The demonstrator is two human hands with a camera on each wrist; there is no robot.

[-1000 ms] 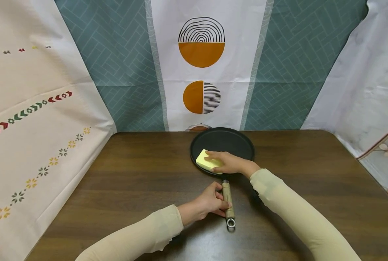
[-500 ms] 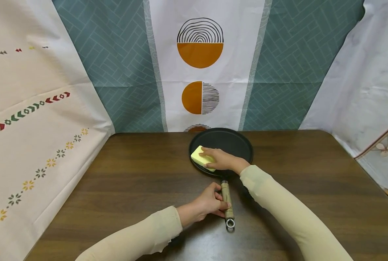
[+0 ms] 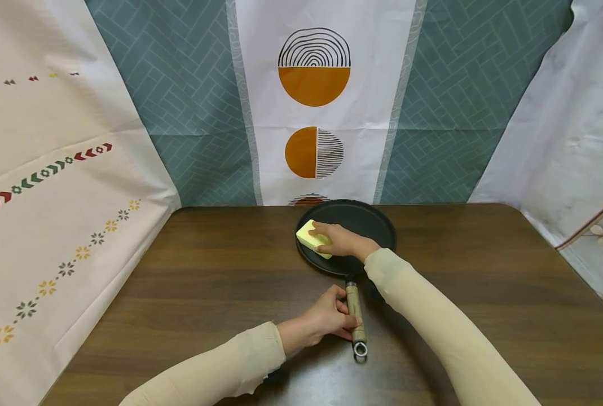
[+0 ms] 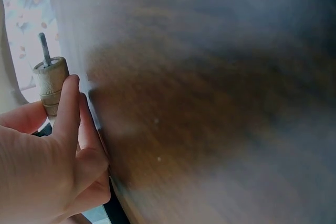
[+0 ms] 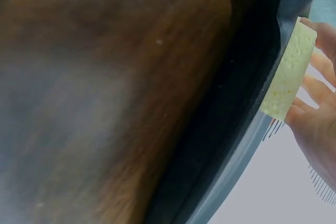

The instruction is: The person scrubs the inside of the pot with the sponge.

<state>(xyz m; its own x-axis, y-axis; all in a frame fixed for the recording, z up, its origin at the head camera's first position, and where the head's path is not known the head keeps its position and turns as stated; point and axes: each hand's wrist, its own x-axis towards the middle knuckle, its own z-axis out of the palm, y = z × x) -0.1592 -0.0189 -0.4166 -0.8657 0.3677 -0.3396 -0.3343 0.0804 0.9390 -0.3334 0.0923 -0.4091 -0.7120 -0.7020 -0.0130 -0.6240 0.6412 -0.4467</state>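
The yellow sponge has slid farther left and away from the handle, its sides gripped by the fingers of the right hand. The left hand pinches the wooden handle. The right sleeve hides part of the flat black pan's near rim. Around lies the brown counter; behind hangs patterned cloth.

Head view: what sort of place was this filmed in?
Probably a makeshift indoor filming corner rather than a working kitchen: a patterned backdrop and a cream side cloth hang around a wooden table, and the black pan sits on that table, with no stove in view.
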